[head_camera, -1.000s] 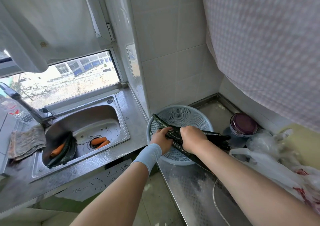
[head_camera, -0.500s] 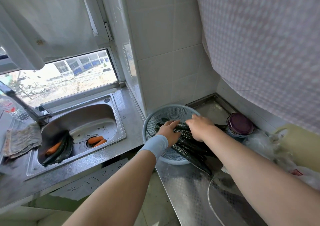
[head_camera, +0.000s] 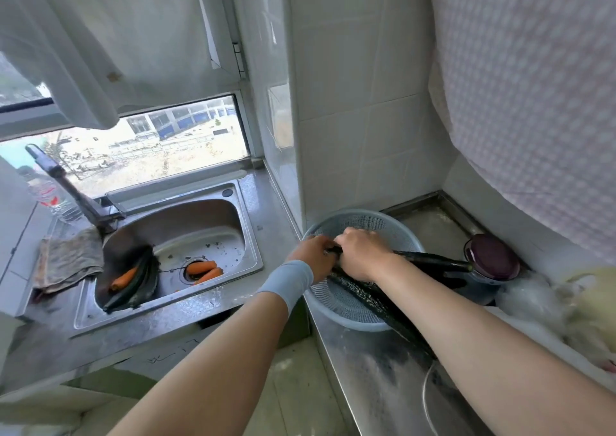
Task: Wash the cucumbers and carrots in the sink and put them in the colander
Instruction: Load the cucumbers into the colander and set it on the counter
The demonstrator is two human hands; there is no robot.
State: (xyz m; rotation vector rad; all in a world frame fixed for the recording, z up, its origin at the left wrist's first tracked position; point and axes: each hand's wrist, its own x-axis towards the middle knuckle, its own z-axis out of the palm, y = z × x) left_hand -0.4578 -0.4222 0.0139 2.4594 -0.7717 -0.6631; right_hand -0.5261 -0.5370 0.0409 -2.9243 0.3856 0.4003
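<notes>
Colander (head_camera: 351, 323): cucumbers (head_camera: 366, 297) lie across, too long to fit inside. Right hand (head_camera: 361, 255) grips them, apparently settling them. Left hand (head_camera: 311, 256): grip hidden.

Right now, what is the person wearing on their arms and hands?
Both forearms are bare, with no sleeves in view. The left hand has a light blue fabric wristband wrapped snugly round its wrist, plain and without markings. The right hand wears nothing: no glove, no watch, no band.
</notes>
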